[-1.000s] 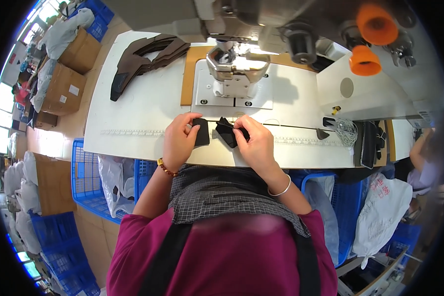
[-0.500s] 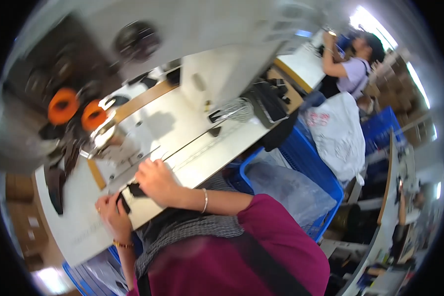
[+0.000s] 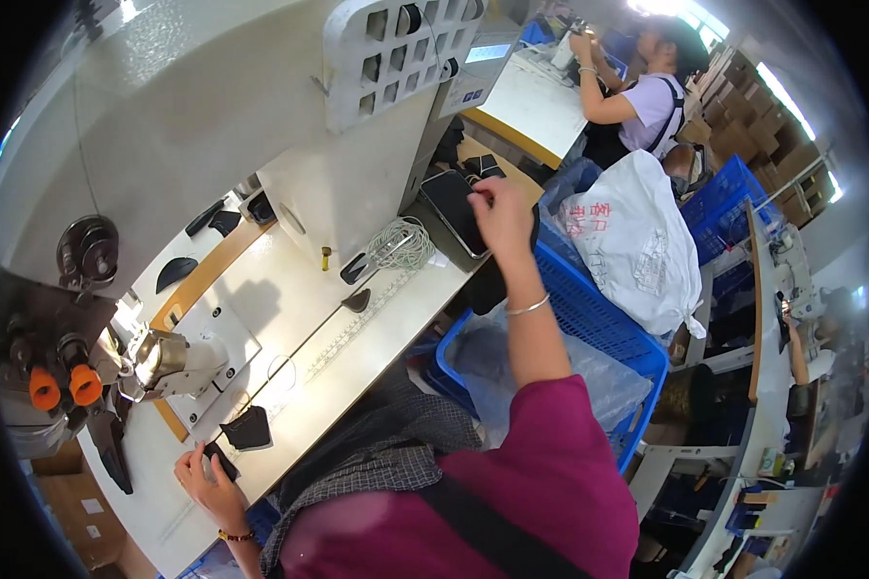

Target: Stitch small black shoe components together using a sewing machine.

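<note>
My left hand (image 3: 210, 494) rests at the near edge of the white sewing table (image 3: 333, 372), its fingers closed on a small black piece (image 3: 223, 462). Just beyond it lies another black piece (image 3: 248, 428), with a loose thread running from it toward the sewing machine (image 3: 169, 372). My right hand (image 3: 504, 224) is stretched out to the far right end of the table, over the edge of an open black-lined box (image 3: 454, 210). Its fingers are pinched together; whatever they hold, if anything, is too small to make out.
On the table lie a bundle of pale cord (image 3: 403, 244), thread snips (image 3: 355, 268) and a small dark piece (image 3: 356, 300). A blue crate (image 3: 637, 381) with clear plastic and a white sack (image 3: 637, 246) stand to the right. A co-worker (image 3: 642, 106) sits at another table.
My right hand has left the black pieces by the machine and reached right to the box. One black piece now lies free on the table. My view has shifted.
</note>
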{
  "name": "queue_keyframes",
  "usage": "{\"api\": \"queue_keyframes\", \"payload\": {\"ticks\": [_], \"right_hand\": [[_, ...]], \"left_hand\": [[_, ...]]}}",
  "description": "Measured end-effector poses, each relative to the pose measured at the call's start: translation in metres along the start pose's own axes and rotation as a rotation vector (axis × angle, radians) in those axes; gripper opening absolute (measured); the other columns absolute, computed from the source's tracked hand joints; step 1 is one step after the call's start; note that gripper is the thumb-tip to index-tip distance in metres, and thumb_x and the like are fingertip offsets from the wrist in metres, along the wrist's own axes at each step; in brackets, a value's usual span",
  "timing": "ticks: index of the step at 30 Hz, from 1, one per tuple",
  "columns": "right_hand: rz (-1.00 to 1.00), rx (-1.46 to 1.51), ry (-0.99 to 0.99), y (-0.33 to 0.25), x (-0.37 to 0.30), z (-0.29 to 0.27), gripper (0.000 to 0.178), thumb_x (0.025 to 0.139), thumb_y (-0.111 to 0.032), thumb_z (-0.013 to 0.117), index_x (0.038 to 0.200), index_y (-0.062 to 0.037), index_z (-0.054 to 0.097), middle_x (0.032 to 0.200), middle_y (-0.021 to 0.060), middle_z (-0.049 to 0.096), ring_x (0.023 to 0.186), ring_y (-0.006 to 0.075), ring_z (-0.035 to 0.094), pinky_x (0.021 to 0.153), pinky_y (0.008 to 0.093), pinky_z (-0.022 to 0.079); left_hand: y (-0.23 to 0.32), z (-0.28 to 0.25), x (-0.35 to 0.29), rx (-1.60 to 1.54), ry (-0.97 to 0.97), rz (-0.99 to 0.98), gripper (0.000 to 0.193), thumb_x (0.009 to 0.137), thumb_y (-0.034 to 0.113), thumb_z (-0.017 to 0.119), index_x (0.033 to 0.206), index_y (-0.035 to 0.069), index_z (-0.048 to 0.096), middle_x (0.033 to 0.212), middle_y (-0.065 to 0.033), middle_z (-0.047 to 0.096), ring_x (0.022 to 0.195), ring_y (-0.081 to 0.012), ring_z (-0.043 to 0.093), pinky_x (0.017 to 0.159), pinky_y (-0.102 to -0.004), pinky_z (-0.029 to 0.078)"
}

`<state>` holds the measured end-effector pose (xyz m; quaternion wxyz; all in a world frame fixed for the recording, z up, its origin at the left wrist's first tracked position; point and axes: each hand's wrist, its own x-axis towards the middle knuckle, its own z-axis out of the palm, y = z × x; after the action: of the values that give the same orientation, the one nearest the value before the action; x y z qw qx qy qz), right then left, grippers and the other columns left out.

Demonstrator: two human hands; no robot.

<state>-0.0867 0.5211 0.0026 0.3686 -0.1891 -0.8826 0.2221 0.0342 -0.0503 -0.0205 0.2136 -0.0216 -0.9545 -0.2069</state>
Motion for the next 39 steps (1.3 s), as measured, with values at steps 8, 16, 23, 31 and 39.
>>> {"api": "queue_keyframes", "payload": {"ticks": [8, 16, 23, 31, 39], "right_hand": [[-0.041, -0.217, -0.162, 0.048, 0.045, 0.024, 0.012, 0.078, -0.02, 0.076, 0.084, -0.0107, 0.073, 0.082, 0.0108, 0.068, 0.083, 0.0313, 0.063, 0.075, 0.0429, 0.051], [-0.171, 0.223, 0.104, -0.009, 0.015, -0.006, 0.011, 0.079, -0.007, 0.071, 0.079, -0.004, 0.06, 0.102, 0.0147, 0.065, 0.095, 0.0346, 0.06, 0.084, 0.0423, 0.047], [-0.346, 0.684, -0.185, -0.138, -0.091, -0.023, 0.017, 0.074, 0.006, 0.066, 0.08, -0.0027, 0.053, 0.108, 0.0136, 0.067, 0.089, 0.0281, 0.059, 0.083, 0.0369, 0.046], [-0.704, 0.766, -0.463, -0.237, -0.165, 0.005, 0.019, 0.07, -0.003, 0.069, 0.079, -0.0089, 0.053, 0.097, 0.0034, 0.064, 0.084, 0.0244, 0.056, 0.079, 0.0389, 0.039], [-0.613, 0.931, -0.698, -0.264, -0.191, 0.021, 0.019, 0.072, -0.003, 0.067, 0.08, -0.0079, 0.051, 0.087, 0.0046, 0.061, 0.082, 0.024, 0.055, 0.08, 0.0375, 0.038]], "left_hand": [[0.026, -0.003, 0.014, -0.04, 0.088, 0.003, 0.027, 0.085, -0.005, 0.062, 0.111, -0.001, 0.065, 0.107, -0.0152, 0.055, 0.103, -0.0319, 0.055, 0.092, -0.0391, 0.044], [0.052, -0.008, 0.019, -0.271, 0.068, 0.033, 0.026, 0.082, -0.009, 0.061, 0.107, -0.001, 0.066, 0.105, -0.0146, 0.059, 0.099, -0.0286, 0.058, 0.09, -0.0361, 0.046], [0.1, 0.003, 0.038, -0.802, -0.357, -0.06, 0.018, 0.087, -0.002, 0.061, 0.103, -0.004, 0.068, 0.101, -0.0136, 0.069, 0.092, -0.0212, 0.068, 0.085, -0.0293, 0.052], [0.112, 0.025, 0.044, -1.566, -0.531, -0.468, 0.034, 0.099, 0.009, 0.057, 0.13, -0.004, 0.054, 0.118, -0.012, 0.065, 0.108, -0.0199, 0.064, 0.093, -0.0341, 0.055], [0.081, 0.015, 0.026, -1.683, -0.445, -0.638, 0.033, 0.098, 0.011, 0.057, 0.13, 0.001, 0.052, 0.11, -0.0061, 0.065, 0.095, -0.0118, 0.064, 0.078, -0.0298, 0.059]]}}
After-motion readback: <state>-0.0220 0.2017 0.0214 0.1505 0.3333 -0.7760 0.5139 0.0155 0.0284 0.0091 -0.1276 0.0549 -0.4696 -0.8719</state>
